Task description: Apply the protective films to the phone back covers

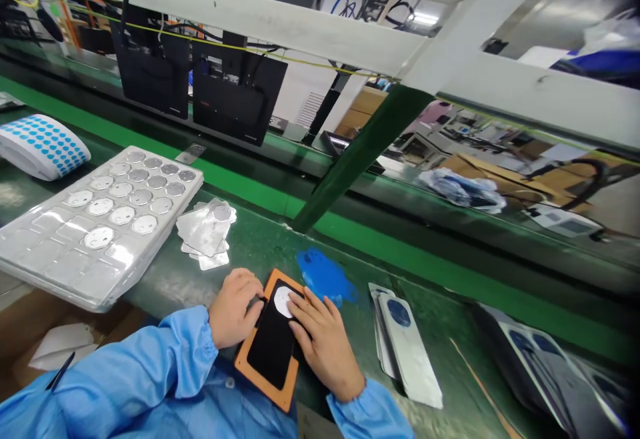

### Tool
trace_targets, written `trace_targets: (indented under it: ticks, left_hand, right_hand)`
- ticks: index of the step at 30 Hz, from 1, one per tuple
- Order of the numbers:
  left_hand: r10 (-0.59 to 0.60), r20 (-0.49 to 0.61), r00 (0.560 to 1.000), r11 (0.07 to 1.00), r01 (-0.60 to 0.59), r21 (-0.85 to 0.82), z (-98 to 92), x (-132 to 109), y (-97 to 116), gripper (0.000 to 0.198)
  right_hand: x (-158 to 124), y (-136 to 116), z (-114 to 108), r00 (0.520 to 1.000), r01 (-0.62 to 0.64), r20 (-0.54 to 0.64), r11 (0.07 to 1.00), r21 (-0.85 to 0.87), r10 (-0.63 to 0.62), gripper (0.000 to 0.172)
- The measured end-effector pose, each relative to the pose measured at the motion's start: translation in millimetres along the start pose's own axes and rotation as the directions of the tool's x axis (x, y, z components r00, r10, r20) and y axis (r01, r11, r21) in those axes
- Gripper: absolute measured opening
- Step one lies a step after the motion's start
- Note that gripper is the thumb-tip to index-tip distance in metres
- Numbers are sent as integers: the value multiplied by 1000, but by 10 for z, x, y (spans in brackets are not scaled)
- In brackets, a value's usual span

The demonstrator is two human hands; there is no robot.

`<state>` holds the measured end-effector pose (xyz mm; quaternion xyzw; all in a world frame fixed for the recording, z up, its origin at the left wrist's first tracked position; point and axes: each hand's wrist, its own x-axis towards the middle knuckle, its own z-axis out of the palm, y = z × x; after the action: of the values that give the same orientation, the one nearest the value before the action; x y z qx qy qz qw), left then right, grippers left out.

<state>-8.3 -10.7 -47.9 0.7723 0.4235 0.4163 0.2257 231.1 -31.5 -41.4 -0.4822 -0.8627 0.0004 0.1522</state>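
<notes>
In the head view, a flat orange holder [289,385] lies tilted at the bench's near edge. A black phone back panel [270,349] sits in it, with a white round disc [283,300] near its upper end. My left hand [237,309] is at the holder's left edge, its fingers curled and closed on that side. Across the disc's right side and the panel lies my right hand [323,335], fingers stretched out and pressing flat. Beyond the holder is a crumpled blue film pile [327,275].
A clear tray [55,259] of silver discs stands left, beside a roll of blue-dotted labels [45,145]. Several clear film pieces [207,232] lie behind my left hand. Silver phone panels [413,352] and dark panels [545,372] lie right. A green post [365,152] rises behind.
</notes>
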Motion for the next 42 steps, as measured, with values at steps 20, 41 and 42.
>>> trace_targets:
  ticks: [20, 41, 42]
  left_hand:
    - [94, 139, 986, 977, -118, 177, 217, 48, 144, 19]
    - [-354, 473, 807, 321, 580, -749, 74, 156, 694, 32]
    - [-340, 488, 804, 332, 589, -737, 51, 141, 684, 37]
  right_hand:
    - [-961, 1581, -857, 407, -894, -41, 407, 186, 912, 31]
    - [-392, -916, -293, 709, -404, 283, 43, 914, 646, 51]
    - [-383, -903, -318, 742, -411, 270, 99, 906, 613, 48]
